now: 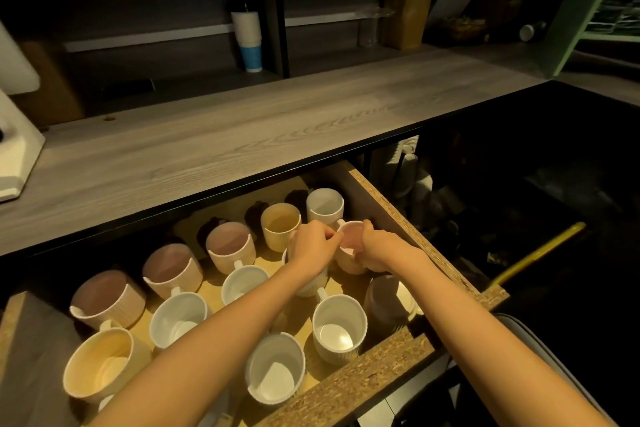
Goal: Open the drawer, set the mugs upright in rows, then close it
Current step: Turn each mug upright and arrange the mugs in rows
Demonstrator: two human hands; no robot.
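Note:
The drawer [391, 204] is pulled out under the counter, and several ribbed mugs stand upright in rows inside it. Both hands are on a pink mug [349, 236] near the drawer's right wall. My left hand [313, 244] pinches its rim from the left. My right hand [375, 248] grips its right side. A white mug [325, 204] and a yellow mug [280, 224] stand just behind it. A dark mug [386, 298] lies tipped at the front right. My left forearm hides part of a white mug beneath it.
The wooden counter [242, 135] runs above the drawer, with a stack of paper cups [247, 42] on the shelf behind it. A white appliance [14, 135] sits at the left edge. To the right is a dark open compartment with a yellow handle [540, 253].

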